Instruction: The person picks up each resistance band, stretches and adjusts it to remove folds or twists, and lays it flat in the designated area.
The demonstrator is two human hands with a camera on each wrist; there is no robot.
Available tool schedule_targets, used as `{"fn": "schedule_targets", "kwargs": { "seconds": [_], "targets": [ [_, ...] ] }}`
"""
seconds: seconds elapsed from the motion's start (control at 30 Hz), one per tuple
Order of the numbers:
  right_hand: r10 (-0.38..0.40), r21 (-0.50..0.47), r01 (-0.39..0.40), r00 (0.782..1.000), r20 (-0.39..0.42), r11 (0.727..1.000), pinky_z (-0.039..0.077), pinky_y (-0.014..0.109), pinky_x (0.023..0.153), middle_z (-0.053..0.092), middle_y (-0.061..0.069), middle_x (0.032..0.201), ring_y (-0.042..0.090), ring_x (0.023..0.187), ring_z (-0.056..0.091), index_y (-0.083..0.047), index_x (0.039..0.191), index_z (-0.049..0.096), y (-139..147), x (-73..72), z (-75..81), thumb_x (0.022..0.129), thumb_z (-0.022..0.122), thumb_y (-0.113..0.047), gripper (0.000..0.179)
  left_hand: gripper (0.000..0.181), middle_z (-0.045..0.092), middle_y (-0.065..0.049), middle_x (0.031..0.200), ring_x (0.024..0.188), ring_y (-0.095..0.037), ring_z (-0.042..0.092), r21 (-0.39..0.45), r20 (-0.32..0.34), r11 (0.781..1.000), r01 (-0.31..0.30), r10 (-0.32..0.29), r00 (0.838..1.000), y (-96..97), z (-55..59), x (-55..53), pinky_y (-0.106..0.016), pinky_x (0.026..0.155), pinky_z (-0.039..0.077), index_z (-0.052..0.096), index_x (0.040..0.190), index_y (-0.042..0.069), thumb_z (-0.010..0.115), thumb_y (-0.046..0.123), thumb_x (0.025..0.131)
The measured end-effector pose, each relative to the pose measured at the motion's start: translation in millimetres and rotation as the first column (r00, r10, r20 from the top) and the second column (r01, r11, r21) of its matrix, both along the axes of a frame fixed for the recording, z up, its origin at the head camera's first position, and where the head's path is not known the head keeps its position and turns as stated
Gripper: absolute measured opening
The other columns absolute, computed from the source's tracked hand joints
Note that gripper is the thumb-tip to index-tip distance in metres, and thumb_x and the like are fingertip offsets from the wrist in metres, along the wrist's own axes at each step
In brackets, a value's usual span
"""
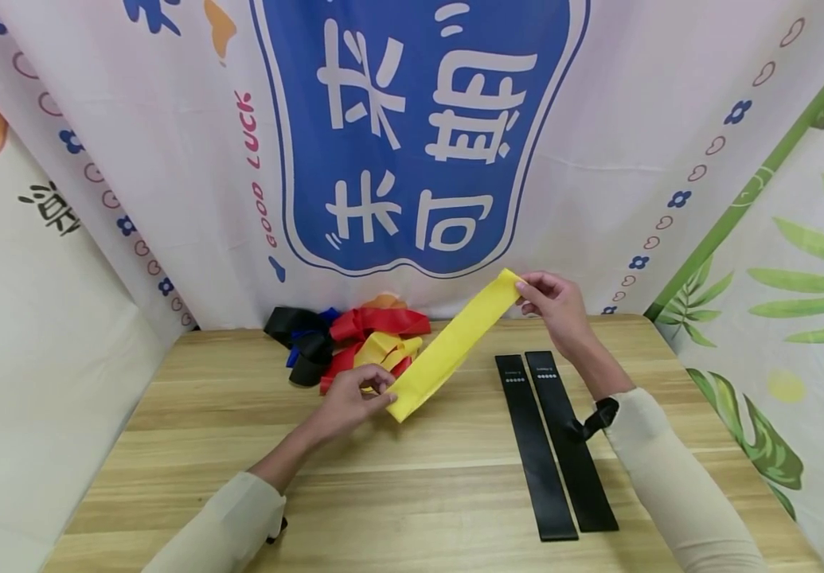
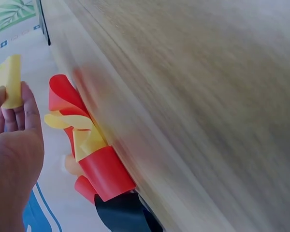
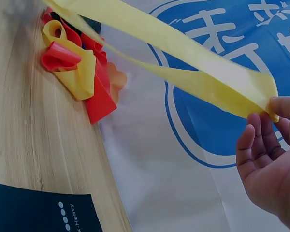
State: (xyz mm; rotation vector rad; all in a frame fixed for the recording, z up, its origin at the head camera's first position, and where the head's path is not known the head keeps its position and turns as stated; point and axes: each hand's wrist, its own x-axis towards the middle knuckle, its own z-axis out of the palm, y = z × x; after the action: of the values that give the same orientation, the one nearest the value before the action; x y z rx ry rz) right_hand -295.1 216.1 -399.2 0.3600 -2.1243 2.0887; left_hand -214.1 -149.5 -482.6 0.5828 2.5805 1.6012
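A yellow resistance band (image 1: 454,346), a flat closed loop, is stretched out in the air between both hands, slanting up to the right. My left hand (image 1: 354,398) pinches its lower end between thumb and fingers. At the upper end, my right hand (image 1: 555,306) pinches the other fold. In the right wrist view the two layers of the yellow band (image 3: 203,63) stand apart in the middle. Behind the left hand lies a heap of loose bands: red (image 1: 390,321), another yellow (image 1: 383,350), black (image 1: 311,362) and a little blue.
Two black bands (image 1: 536,454) (image 1: 572,446) lie flat side by side on the wooden table (image 1: 383,493), below the right forearm, with white print at their far ends. A printed curtain (image 1: 598,159) hangs along the table's back edge.
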Motion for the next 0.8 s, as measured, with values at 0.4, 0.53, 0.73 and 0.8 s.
{"fn": "schedule_targets", "kwargs": {
  "seconds": [0.4, 0.53, 0.73, 0.8],
  "targets": [
    [-0.054, 0.048, 0.053, 0.998, 0.022, 0.997, 0.058, 0.018, 0.075, 0.066, 0.0, 0.103, 0.012, 0.088, 0.062, 0.008, 0.123, 0.068, 6, -1.8, -2.9, 0.105, 0.07, -0.019, 0.033, 0.018, 0.07, -0.005, 0.107, 0.102, -0.032, 0.065, 0.047, -0.074, 0.992, -0.121, 0.124, 0.989, -12.8, 3.1, -2.7, -0.026, 0.076, 0.055, 0.078, 0.099, 0.011, 0.089, 0.008, 0.086],
    [-0.049, 0.062, 0.046, 0.998, 0.039, 0.997, 0.059, 0.02, 0.077, 0.066, 0.0, 0.109, 0.016, 0.094, 0.063, 0.007, 0.125, 0.068, 7, -2.2, -6.0, 0.105, 0.07, -0.021, 0.035, 0.025, 0.071, -0.009, 0.116, 0.107, -0.031, 0.07, 0.072, 0.01, 0.992, -0.105, 0.104, 0.994, -14.9, 3.5, -0.7, -0.026, 0.085, 0.059, 0.076, 0.107, 0.008, 0.088, 0.005, 0.086],
    [-0.03, 0.061, 0.027, 0.998, 0.052, 0.998, 0.061, 0.02, 0.077, 0.069, 0.0, 0.108, 0.016, 0.094, 0.067, 0.008, 0.124, 0.067, 5, -4.1, -11.9, 0.105, 0.069, -0.02, 0.034, 0.031, 0.07, -0.012, 0.124, 0.108, -0.026, 0.071, 0.088, 0.114, 0.995, -0.042, 0.032, 0.993, -17.6, 2.7, 3.1, -0.028, 0.093, 0.06, 0.073, 0.119, 0.005, 0.083, 0.003, 0.09],
    [-0.026, 0.062, 0.022, 0.998, 0.053, 0.998, 0.061, 0.021, 0.077, 0.07, -0.001, 0.106, 0.015, 0.094, 0.069, 0.008, 0.123, 0.067, 5, -4.1, -12.9, 0.105, 0.069, -0.019, 0.032, 0.03, 0.071, -0.011, 0.123, 0.107, -0.025, 0.07, 0.066, 0.129, 0.998, -0.023, 0.014, 0.992, -18.2, 3.1, 4.9, -0.028, 0.094, 0.06, 0.074, 0.12, 0.006, 0.083, 0.005, 0.091]
  ]
}}
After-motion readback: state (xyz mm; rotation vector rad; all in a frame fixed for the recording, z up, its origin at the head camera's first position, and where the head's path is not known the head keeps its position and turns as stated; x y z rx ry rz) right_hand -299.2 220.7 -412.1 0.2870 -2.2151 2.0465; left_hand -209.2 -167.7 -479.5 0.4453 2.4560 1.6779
